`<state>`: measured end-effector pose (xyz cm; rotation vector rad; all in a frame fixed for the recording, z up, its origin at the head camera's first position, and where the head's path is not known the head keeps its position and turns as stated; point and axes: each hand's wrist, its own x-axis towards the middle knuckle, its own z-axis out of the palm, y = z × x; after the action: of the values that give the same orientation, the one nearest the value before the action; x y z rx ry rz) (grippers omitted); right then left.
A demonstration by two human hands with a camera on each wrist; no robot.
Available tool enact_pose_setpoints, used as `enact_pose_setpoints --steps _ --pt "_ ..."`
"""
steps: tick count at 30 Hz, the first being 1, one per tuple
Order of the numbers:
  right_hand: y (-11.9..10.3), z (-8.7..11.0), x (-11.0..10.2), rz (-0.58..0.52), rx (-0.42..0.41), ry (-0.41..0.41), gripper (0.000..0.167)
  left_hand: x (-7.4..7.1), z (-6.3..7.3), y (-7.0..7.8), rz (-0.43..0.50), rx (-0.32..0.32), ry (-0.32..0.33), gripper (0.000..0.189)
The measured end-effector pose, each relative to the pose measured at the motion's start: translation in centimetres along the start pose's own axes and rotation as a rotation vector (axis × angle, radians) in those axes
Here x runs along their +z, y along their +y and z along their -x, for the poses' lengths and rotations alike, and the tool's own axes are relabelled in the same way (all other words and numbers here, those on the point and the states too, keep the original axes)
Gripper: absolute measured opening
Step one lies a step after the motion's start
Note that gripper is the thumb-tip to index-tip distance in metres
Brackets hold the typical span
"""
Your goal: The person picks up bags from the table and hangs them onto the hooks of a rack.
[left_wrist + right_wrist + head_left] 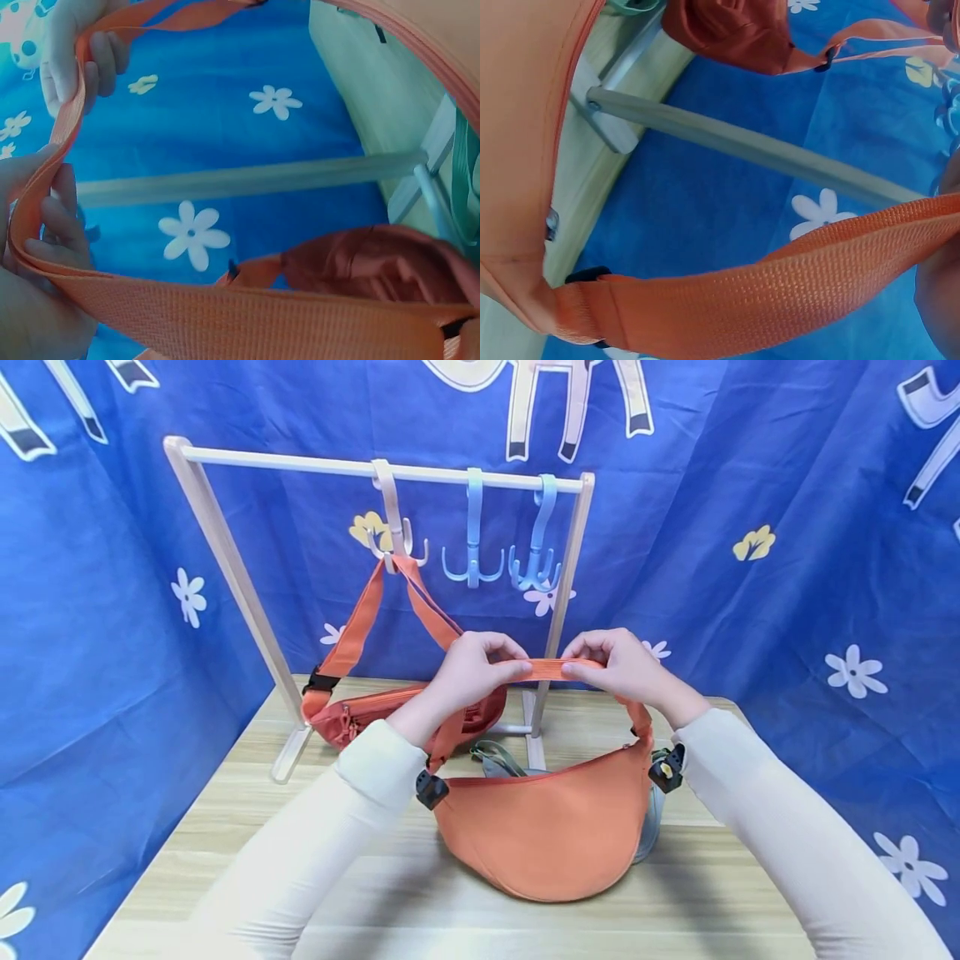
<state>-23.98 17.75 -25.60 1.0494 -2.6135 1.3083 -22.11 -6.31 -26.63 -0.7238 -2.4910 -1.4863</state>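
An orange crescent-shaped bag (pixel 543 831) hangs upright by its strap (pixel 546 669), close over the table. My left hand (pixel 480 662) pinches the strap between thumb and fingers, and my right hand (pixel 621 664) pinches it a short way to the right. Between the two hands the webbing is pulled straight. In the left wrist view the strap (pixel 225 315) loops round the left fingers. Its right length (pixel 697 315) runs from the bag up to the right hand in the right wrist view.
A rack (pixel 300 462) carries a pinkish hook (pixel 387 506) and two blue hooks (pixel 473 527). From the pinkish one hangs a red waist bag (pixel 487 708) on an orange strap. Behind the orange bag lies a grey-blue bag (pixel 651 827) on the wooden table (pixel 202 860).
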Motion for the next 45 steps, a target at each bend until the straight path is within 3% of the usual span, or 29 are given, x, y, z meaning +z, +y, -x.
enact_pose_setpoints --steps 8,23,32,37,45 --pt "-2.1 -1.9 0.4 0.007 -0.022 0.003 0.011 -2.4 -0.3 0.1 0.007 0.013 0.039 0.009" --pt "-4.3 -5.6 1.6 0.088 -0.048 0.100 0.015 -6.6 -0.8 0.9 -0.065 -0.059 0.150 0.016" --pt "-5.6 -7.4 2.4 0.153 -0.045 0.213 0.015 -7.9 -1.5 0.7 -0.053 -0.065 0.268 0.017" --pt "-6.2 -8.2 2.8 0.120 -0.043 0.301 0.017 -8.3 -2.0 1.0 -0.061 -0.066 0.337 0.020" --pt "-7.1 -9.7 3.6 0.072 -0.059 0.460 0.019 -8.6 -2.9 1.6 0.023 -0.049 0.455 0.022"
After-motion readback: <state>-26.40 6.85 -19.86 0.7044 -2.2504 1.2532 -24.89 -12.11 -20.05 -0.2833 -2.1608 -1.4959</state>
